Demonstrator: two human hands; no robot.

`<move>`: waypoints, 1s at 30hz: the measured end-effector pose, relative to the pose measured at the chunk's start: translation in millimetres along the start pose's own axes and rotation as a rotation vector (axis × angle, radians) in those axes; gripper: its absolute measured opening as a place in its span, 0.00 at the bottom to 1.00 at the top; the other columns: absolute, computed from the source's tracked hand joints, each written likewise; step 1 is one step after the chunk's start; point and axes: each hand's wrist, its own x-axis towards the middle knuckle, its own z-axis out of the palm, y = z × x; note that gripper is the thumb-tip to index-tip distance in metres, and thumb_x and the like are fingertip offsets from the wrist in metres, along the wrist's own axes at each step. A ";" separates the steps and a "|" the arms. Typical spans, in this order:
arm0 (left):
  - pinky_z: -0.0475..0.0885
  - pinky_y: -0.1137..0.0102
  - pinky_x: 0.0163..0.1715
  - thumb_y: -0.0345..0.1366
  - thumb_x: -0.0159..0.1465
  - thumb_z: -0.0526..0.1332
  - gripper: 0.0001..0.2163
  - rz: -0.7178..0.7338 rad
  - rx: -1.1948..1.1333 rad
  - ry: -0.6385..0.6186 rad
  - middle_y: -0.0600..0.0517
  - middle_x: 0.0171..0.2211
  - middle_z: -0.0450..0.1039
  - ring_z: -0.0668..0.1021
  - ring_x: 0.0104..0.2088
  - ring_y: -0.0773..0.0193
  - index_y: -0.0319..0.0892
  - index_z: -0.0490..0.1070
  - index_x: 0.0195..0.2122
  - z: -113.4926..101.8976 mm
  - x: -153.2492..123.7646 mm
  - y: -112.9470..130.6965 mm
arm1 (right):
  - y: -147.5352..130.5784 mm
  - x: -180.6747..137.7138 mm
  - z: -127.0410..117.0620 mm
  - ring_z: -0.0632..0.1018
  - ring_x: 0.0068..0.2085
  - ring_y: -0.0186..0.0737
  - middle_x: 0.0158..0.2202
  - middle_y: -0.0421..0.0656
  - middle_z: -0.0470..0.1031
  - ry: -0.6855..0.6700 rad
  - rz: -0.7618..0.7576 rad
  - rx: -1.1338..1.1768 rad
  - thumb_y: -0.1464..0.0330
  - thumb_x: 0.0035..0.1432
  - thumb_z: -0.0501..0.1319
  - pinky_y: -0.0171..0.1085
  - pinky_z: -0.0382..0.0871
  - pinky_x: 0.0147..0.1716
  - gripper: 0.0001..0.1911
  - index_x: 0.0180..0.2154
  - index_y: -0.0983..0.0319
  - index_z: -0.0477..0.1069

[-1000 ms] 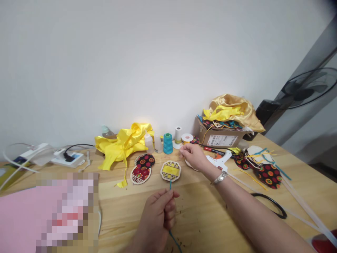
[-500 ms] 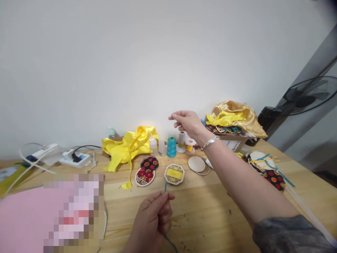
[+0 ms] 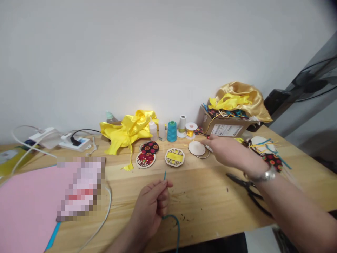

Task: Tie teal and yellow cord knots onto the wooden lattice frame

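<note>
My left hand [image 3: 152,203] is closed in a pinch on a teal cord [image 3: 177,228]. One short end sticks up past the thumb, and the rest loops down over the table edge. Out to the right, my right hand [image 3: 221,149] reaches palm down beside a round wooden disc [image 3: 197,148], over a small white object that it mostly covers. Its fingertips are partly hidden, so its grip does not show. Ahead of the left hand lies a wooden fretwork piece with yellow fabric [image 3: 174,158]. A gourd-shaped piece with patterned fabric [image 3: 147,154] lies left of it.
Black scissors [image 3: 246,184] lie under my right forearm. A teal thread spool [image 3: 172,131] stands near the wall, beside bottles and other spools. Yellow satin [image 3: 126,133] is heaped at left. A cardboard box [image 3: 226,128] holds fabric. A pink sheet [image 3: 31,207] covers the left side.
My right hand has come down from above the spools to the right of the wooden disc. The left hand keeps its pinch on the cord. The view has tilted down, showing the scissors.
</note>
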 end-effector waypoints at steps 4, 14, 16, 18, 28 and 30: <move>0.43 0.79 0.13 0.38 0.52 0.65 0.10 -0.012 0.033 0.004 0.63 0.14 0.50 0.50 0.14 0.78 0.35 0.70 0.27 2.0 -0.3 -6.1 | -22.7 -39.9 35.7 0.74 0.35 0.41 0.36 0.47 0.73 0.135 0.105 0.191 0.71 0.59 0.51 0.36 0.63 0.32 0.12 0.39 0.61 0.72; 0.45 0.78 0.12 0.41 0.47 0.68 0.13 0.001 0.202 0.009 0.61 0.13 0.55 0.53 0.13 0.78 0.38 0.67 0.21 10.2 -6.3 -16.4 | -85.3 -46.7 90.7 0.71 0.31 0.32 0.28 0.37 0.73 -0.283 0.060 1.493 0.64 0.54 0.57 0.30 0.62 0.32 0.11 0.32 0.63 0.75; 0.46 0.78 0.12 0.42 0.47 0.68 0.13 0.010 0.267 0.023 0.61 0.13 0.56 0.54 0.13 0.78 0.37 0.69 0.23 9.6 -6.5 -18.6 | -87.5 -44.7 95.4 0.70 0.28 0.30 0.25 0.36 0.72 -0.273 0.165 1.560 0.65 0.51 0.61 0.30 0.62 0.30 0.09 0.31 0.64 0.75; 0.46 0.78 0.12 0.43 0.48 0.67 0.13 0.011 0.314 0.035 0.60 0.14 0.58 0.55 0.13 0.78 0.36 0.71 0.24 8.8 -6.7 -20.7 | -88.6 -43.3 98.0 0.69 0.26 0.29 0.22 0.36 0.71 -0.243 0.243 1.578 0.66 0.49 0.62 0.29 0.61 0.28 0.08 0.29 0.65 0.75; 0.46 0.78 0.14 0.40 0.56 0.62 0.10 -0.054 0.150 -0.003 0.62 0.14 0.52 0.50 0.14 0.77 0.37 0.70 0.26 5.5 -9.3 -25.6 | -83.6 -43.9 101.3 0.70 0.27 0.31 0.22 0.38 0.72 -0.109 0.229 1.357 0.68 0.49 0.60 0.30 0.62 0.26 0.07 0.24 0.65 0.71; 0.46 0.78 0.13 0.39 0.55 0.63 0.09 -0.040 0.177 -0.005 0.61 0.15 0.54 0.51 0.14 0.78 0.37 0.71 0.27 5.5 -9.5 -26.6 | -83.7 -42.9 103.7 0.71 0.26 0.31 0.22 0.38 0.72 -0.107 0.185 1.309 0.68 0.51 0.59 0.29 0.62 0.25 0.08 0.25 0.65 0.71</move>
